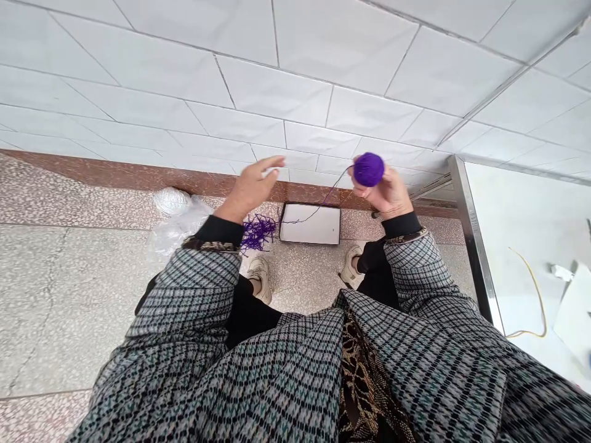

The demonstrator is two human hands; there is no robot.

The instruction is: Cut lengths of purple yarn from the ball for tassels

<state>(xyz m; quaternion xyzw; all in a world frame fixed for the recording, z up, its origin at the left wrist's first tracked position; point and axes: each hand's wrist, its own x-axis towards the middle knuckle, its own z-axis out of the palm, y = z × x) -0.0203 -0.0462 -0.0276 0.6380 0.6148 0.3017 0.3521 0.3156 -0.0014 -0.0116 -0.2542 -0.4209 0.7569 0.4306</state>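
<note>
My right hand (386, 192) is raised in front of the tiled wall and closed around a small ball of purple yarn (369, 168). A thin purple strand (323, 204) runs from the ball down and left toward a loose heap of purple yarn (257, 231) on the floor by my feet. My left hand (252, 187) is lifted to the left of the ball, blurred by motion, its fingers stretched toward the strand; I cannot see whether it grips the strand.
A white box (310, 224) lies on the floor against the wall. A white yarn ball (171, 200) sits on clear plastic bags (178, 227) at the left. A metal-edged white surface (521, 258) with a yellow cord (538, 295) stands at the right.
</note>
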